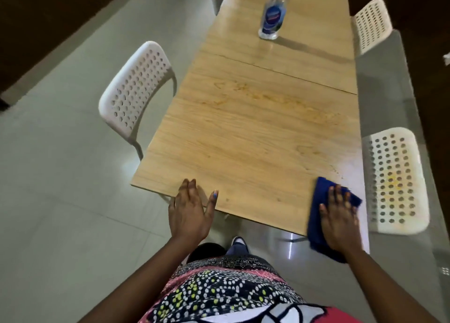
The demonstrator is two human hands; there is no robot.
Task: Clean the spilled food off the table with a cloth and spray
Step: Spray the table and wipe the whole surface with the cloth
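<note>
Just then my right hand (339,221) lay flat on the blue cloth (323,215), fingers (337,196) spread, at the near right corner of the tabletop (243,152). Left hand (188,210) rested open on the near edge, holding nothing. Orange smears (280,101) ran crosswise, ahead and left of the cloth; right hand nearer. Spray bottle (272,18) stood far off, well apart.

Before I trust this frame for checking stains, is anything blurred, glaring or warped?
Head view: the blue cloth and right hand are motion-smeared; the left hand is sharper. A pale glare washes the table at its near right edge. The wide lens bends the table edges and white chairs. The spray bottle is soft, its top cut off.
</note>
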